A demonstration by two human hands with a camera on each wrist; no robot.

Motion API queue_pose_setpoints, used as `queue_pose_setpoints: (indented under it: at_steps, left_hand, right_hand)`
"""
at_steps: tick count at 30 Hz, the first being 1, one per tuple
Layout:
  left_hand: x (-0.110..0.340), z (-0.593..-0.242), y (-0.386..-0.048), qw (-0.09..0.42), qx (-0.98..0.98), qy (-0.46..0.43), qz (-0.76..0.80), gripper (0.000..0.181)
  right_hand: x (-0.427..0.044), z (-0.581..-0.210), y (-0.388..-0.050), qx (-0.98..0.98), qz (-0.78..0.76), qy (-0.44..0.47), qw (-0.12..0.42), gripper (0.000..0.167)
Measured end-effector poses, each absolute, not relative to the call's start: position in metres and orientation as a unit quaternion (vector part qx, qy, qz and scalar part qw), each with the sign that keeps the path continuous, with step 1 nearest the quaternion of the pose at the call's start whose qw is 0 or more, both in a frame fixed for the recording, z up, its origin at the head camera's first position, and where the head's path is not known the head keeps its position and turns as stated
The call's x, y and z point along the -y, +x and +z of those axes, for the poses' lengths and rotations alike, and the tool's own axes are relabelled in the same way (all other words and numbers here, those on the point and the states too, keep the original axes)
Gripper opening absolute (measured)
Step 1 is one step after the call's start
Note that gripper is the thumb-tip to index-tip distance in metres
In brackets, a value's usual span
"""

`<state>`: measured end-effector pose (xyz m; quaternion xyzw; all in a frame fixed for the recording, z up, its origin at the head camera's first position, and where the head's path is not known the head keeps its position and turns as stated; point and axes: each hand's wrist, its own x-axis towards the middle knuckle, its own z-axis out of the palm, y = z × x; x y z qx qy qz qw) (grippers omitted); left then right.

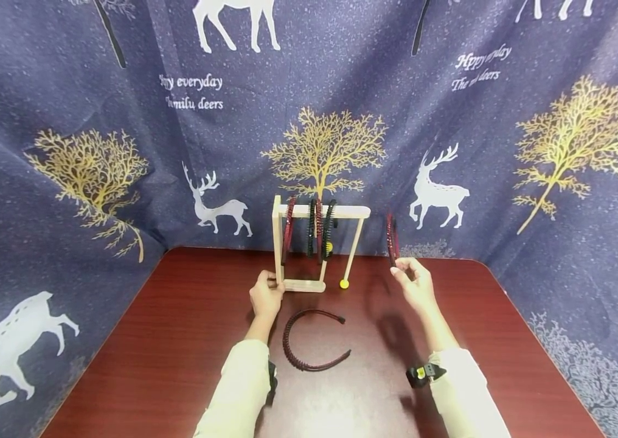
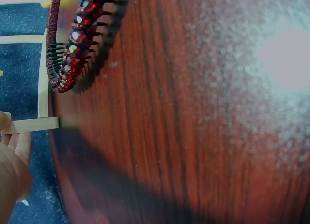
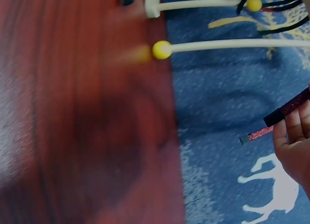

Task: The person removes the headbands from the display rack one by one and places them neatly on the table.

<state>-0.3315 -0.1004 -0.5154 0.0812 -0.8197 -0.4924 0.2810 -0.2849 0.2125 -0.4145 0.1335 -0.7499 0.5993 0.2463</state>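
Wooden rack [image 1: 302, 286], headbands [image 1: 288, 228] over its bar [image 1: 354, 212] — left grip [image 1: 266, 296] around its upright [image 1: 277, 243], right grip [image 1: 415, 283] closed on a dark-red headband [image 1: 392, 242]

Both forearms [image 1: 244, 383] reach forward, left grip [image 1: 266, 294] curled, right grip [image 1: 416, 282] raised and pinching.

Curtained-off tabletop setup, room type unclear. Navy deer-print fabric [image 1: 331, 76] (gold trees [image 1: 320, 165] too) hangs behind and beside a wood-grain table [image 1: 194, 334].

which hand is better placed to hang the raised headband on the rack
Probably the right hand: it holds that headband near the bar's free end, while the left hand grips the frame of the rack.
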Motion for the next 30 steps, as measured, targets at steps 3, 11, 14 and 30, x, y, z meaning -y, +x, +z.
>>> queue_pose_setpoints:
  at_steps: [3,11,14,30]
  left_hand:
    - [0.101,-0.515,-0.331,0.28,0.818,0.081,-0.495,0.023]
    - [0.101,-0.516,-0.331,0.279,0.819,0.078,-0.495,0.024]
    - [0.1,-0.516,-0.332,0.275,0.817,0.08,-0.5,0.024]
    - [0.101,-0.517,-0.333,0.263,0.811,0.071,-0.518,0.024]
  right_hand:
    - [-0.217,-0.423,-0.286,0.764,0.584,0.128,0.242,0.012]
    - [-0.236,-0.469,-0.303,0.827,0.506,0.089,0.229,0.011]
    - [-0.241,-0.481,-0.309,0.841,0.481,0.079,0.233,0.011]
    - [-0.247,-0.502,-0.316,0.856,0.47,0.068,0.204,0.01]
